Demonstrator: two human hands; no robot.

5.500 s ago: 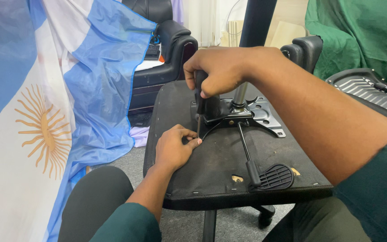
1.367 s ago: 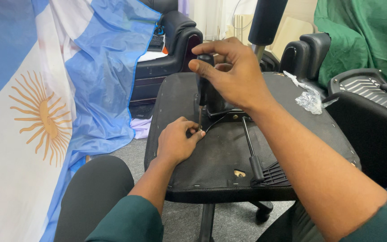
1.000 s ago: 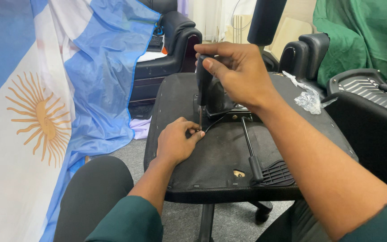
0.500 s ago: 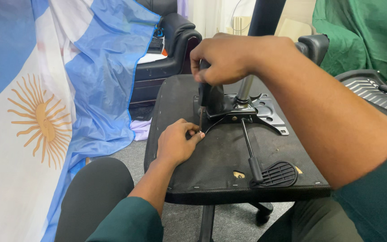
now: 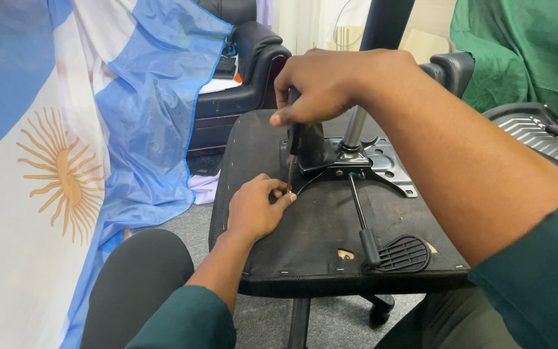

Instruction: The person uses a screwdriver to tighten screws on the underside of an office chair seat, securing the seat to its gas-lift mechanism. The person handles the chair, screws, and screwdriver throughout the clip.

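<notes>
I see one blue-and-white flag with a yellow sun point(image 5: 66, 181) filling the left, leaving little room there. One upturned black chair seat point(image 5: 318, 226) lies centre, its near edge over my lap. My right hand point(image 5: 321, 87) grips one screwdriver point(image 5: 294, 145) upright beside the metal bracket point(image 5: 382, 165); my left hand point(image 5: 256, 207) pinches its tip against the seat.

My one head camera looks steeply down and forward, close over the upturned chair seat point(image 5: 330, 226) at centre frame; a flag point(image 5: 66, 168) fills the left.
</notes>
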